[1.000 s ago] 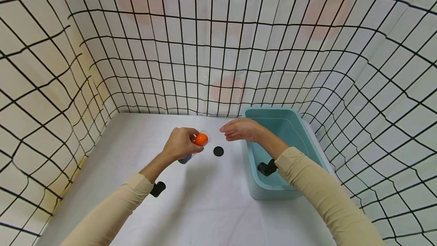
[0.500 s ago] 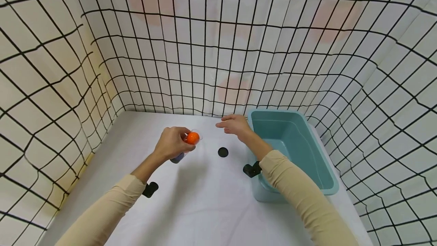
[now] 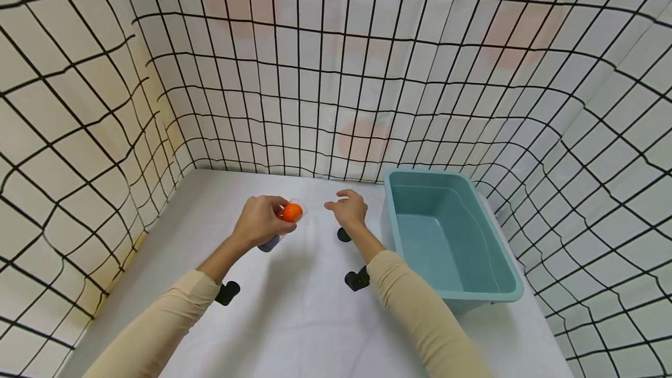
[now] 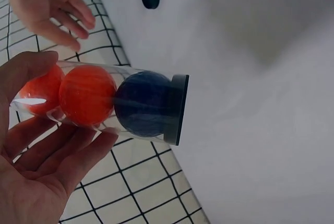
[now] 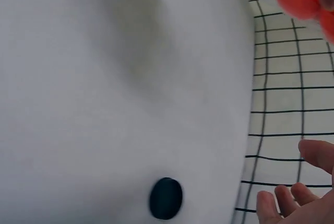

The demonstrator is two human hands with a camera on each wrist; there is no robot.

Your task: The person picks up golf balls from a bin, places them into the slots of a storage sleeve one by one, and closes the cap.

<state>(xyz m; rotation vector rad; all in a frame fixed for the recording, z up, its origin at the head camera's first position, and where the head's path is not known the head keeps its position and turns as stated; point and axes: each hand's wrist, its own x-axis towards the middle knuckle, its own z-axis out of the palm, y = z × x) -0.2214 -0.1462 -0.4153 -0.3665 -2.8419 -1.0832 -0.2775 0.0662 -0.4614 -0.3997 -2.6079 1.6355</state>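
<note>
In the head view my left hand [image 3: 261,219] grips a clear tube [image 4: 114,98] near its upper end, with the tube tilted above the table. Two orange balls [image 4: 87,96] and a dark blue ball [image 4: 144,104] sit in a row inside it, the blue one against the black end cap [image 4: 176,110]. An orange ball shows at the upper end, between thumb and fingers. To the right, my right hand [image 3: 349,207] hovers with fingers spread and nothing in them. A round black cap [image 3: 343,235] lies on the table just below that hand.
A teal plastic bin [image 3: 388,209] stands on the right side of the white table [image 3: 310,325]. Black netting [image 3: 325,74] encloses the back and both sides. Small black devices ride under both wrists.
My right hand has moved left, from beside the bin to over the black cap, and its fingers have spread. The left hand keeps holding the tube; the head view has shifted slightly.
</note>
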